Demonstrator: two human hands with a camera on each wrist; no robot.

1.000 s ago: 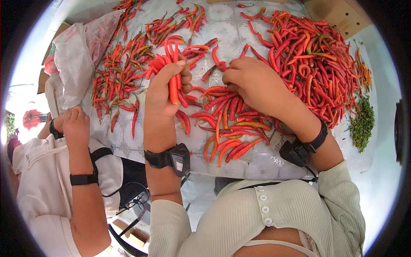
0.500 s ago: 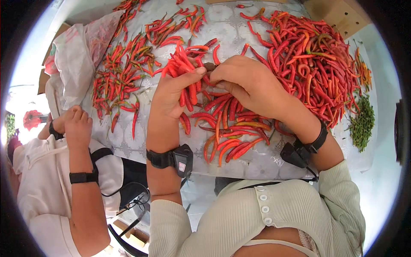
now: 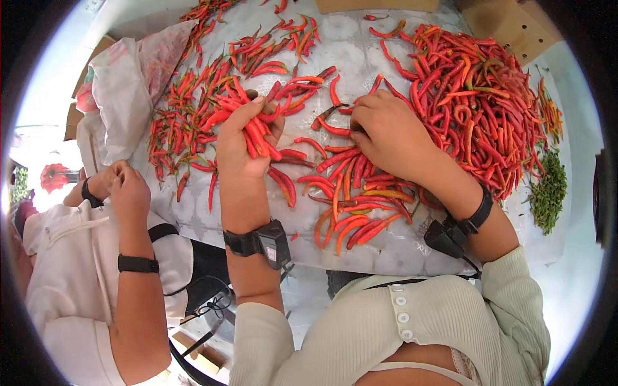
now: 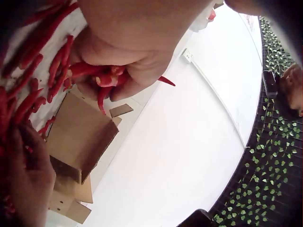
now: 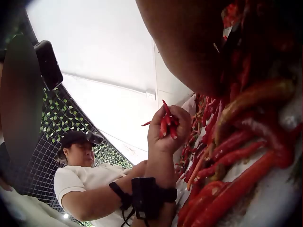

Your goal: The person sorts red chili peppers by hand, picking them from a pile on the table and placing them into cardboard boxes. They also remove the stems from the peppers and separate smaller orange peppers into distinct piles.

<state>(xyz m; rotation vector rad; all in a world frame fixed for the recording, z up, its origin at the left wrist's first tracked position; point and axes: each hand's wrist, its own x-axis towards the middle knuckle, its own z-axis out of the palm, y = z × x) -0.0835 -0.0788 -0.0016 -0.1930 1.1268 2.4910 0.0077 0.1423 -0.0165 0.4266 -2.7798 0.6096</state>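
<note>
My left hand (image 3: 248,135) grips a bunch of red chili peppers (image 3: 257,132), raised over the table. Its thumb lies across the bunch, and the cut-looking pepper ends show in the left wrist view (image 4: 105,79). To the right, my right hand (image 3: 389,132) is low over the table with curled fingers, pinching the end of a red chili pepper (image 3: 335,128). A dark-stemmed pepper lies beside it, pointing at the same fingertips. Loose red peppers (image 3: 360,212) spread below and between the hands. The right fingertips are partly hidden behind the hand.
A large heap of red peppers (image 3: 476,116) lies to the right, with a small pile of green stems (image 3: 547,193) beside it. Smaller peppers (image 3: 187,122) are scattered at left near a white bag (image 3: 119,90). Another person (image 3: 84,257) sits at left; cardboard boxes (image 3: 508,26) stand behind.
My hands came together at the bunch half a second ago and are now apart. The left hand has moved left with its bunch; the right hand has gone back right to the loose peppers.
</note>
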